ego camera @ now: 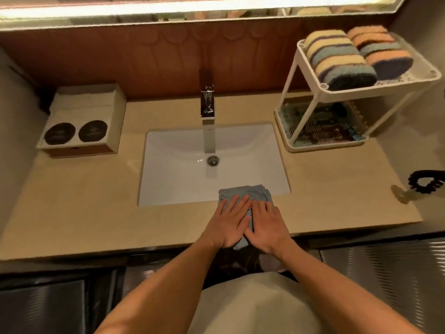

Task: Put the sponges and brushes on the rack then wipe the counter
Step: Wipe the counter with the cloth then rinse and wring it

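Pressing the cloth (245,192) flat on the desk (96,213) at the sink (173,165) edge. Left grip (230,221) and right grip (266,226) are both released, fingers straight, so it drags evenly. Sponges (337,56) sit atop the rack (322,146), brushes (320,127) below, so I reckon only wiping's left.

The beige counter (84,213) in front of me had a white sink (173,165) sunk into its middle, with a chrome faucet (207,104) standing behind the basin. To the left stood a cardboard box (79,126), and at the back right the white two-tier rack (320,147); near the right edge lay a black coiled band (423,185) beside a small pale object (401,194) I couldn't identify. The grey-blue cloth (250,192) lay on the front strip, overlapping the sink's near rim.
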A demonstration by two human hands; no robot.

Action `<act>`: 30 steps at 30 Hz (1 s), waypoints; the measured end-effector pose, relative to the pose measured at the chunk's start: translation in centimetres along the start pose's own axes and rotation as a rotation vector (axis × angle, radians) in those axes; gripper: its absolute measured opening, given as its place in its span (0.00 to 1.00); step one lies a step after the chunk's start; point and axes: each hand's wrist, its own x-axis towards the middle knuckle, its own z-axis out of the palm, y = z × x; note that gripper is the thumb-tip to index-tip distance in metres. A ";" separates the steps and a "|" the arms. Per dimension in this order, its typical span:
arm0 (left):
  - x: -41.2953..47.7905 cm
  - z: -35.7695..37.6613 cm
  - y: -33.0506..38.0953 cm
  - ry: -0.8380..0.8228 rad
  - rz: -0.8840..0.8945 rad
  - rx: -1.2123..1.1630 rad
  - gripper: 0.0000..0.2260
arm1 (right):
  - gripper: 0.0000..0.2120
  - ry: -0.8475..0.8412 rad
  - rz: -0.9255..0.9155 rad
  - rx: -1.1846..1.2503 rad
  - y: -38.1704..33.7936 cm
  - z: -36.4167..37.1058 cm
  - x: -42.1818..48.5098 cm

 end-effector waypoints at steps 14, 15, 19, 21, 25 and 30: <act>-0.9 1.0 -3.9 0.184 0.085 0.141 0.27 | 0.37 -0.262 -0.175 -0.126 -1.5 -2.1 1.3; -1.3 0.8 -4.4 0.196 0.071 0.126 0.28 | 0.35 -0.263 -0.204 -0.137 -1.8 -1.8 1.7; -3.9 0.6 -7.5 0.225 -0.002 0.098 0.28 | 0.23 -0.164 -0.357 -0.194 -4.9 -1.7 3.6; -5.2 0.4 -9.5 0.214 -0.037 0.127 0.28 | 0.21 -0.117 -0.419 -0.205 -6.7 -1.4 4.4; -6.5 -0.3 -12.3 0.197 -0.099 0.132 0.29 | 0.28 -0.143 -0.470 -0.258 -8.8 -1.1 6.2; -8.1 -1.7 -14.0 0.188 -0.202 0.128 0.30 | 0.43 -0.241 -0.493 -0.263 -10.4 -0.5 8.9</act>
